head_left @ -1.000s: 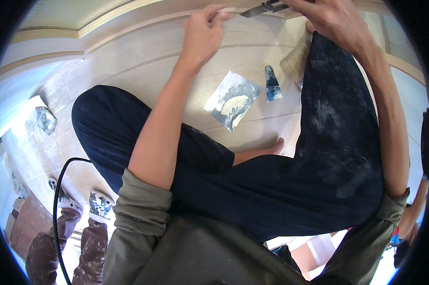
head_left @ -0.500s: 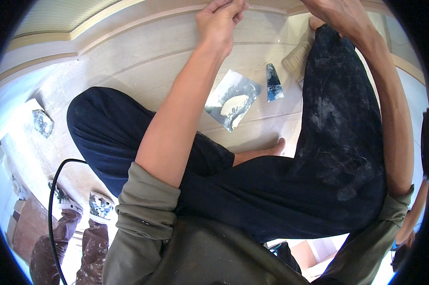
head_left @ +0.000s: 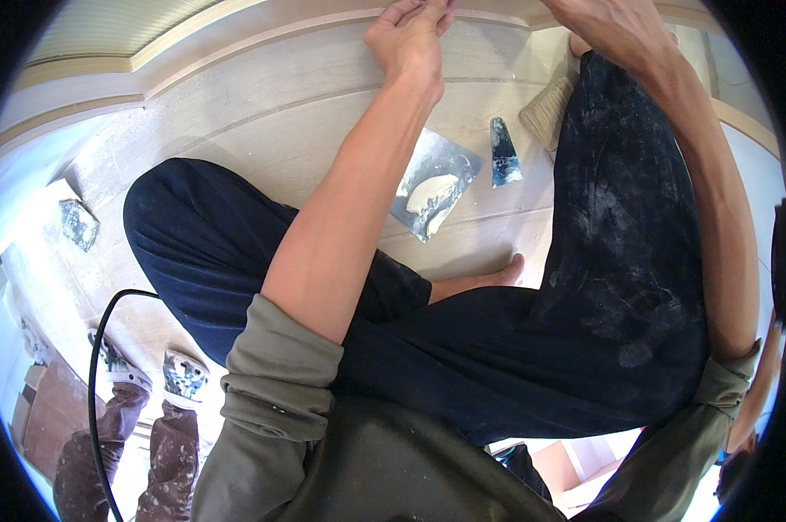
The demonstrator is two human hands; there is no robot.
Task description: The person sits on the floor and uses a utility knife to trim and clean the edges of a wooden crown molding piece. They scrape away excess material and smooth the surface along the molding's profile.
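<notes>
My left hand is at the top of the view, close to the light wooden frame, its fingers curled together. Whatever they grip, if anything, runs past the upper edge. My right hand reaches up to the same edge farther right, and its fingertips are cut off. Below the left hand, on the floor, lies a grey square plate bearing a lump of white paste. Beside it is a dark, tapered scraper smeared with white. Neither hand touches these.
A wooden frame curves along the top. A beige ribbed object rests against my right leg. Another smeared plate lies far left. A black cable loops near another person's shoes. More of someone shows at the right edge.
My left hand and forearm have shifted slightly to the right. My right hand has moved a little to the left. The plate and scraper lie as before on the floor.
</notes>
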